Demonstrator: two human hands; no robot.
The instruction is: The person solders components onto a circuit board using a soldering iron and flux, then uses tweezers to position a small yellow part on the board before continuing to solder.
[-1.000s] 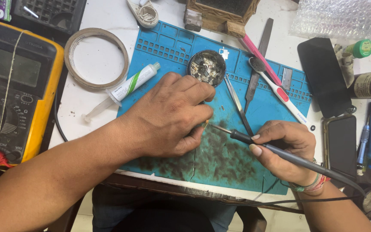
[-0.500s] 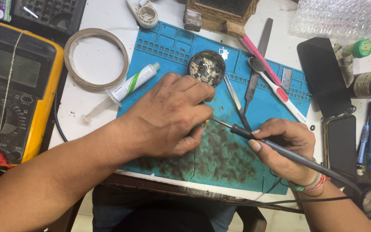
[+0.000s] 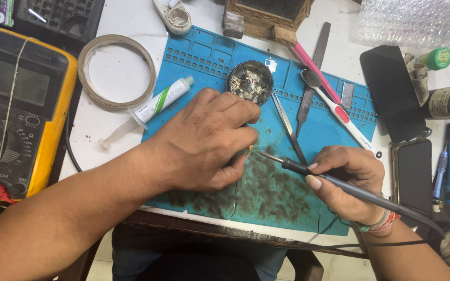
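The right hand [image 3: 347,182] held a dark soldering iron [image 3: 339,184] like a pen, its fingers [image 3: 316,182] closed around the black grip just behind the metal shaft. The iron lay at a shallow slant, the handle running back past the wrist toward the lower right and the bare tip pointing up and left. That tip ended just beside the fingertips of the left hand [image 3: 204,140], over the scorched, darkened middle of the blue work mat [image 3: 199,57].

The left hand lay palm down on the mat with its fingers [image 3: 235,138] curled and pressed together. A tiny orange speck showed at the edge of those fingertips, right next to the iron's tip; what it was could not be told, nor whether the fingers pinched it or only held it down, since the hand covered the spot.

Just above the left hand's knuckles sat a small round tin [image 3: 249,82] filled with bits of metal. A pair of tweezers [image 3: 287,125] lay on the mat between the two hands, slanting down toward the iron. A white toothbrush [image 3: 337,112] and a pink-handled tool [image 3: 313,70] lay further right. Left of the mat, on the white table [image 3: 95,125], were a syringe tube [image 3: 149,106], a roll of tape [image 3: 115,70] and a yellow multimeter [image 3: 19,104]. Two dark phones [image 3: 391,93] lay at the right.
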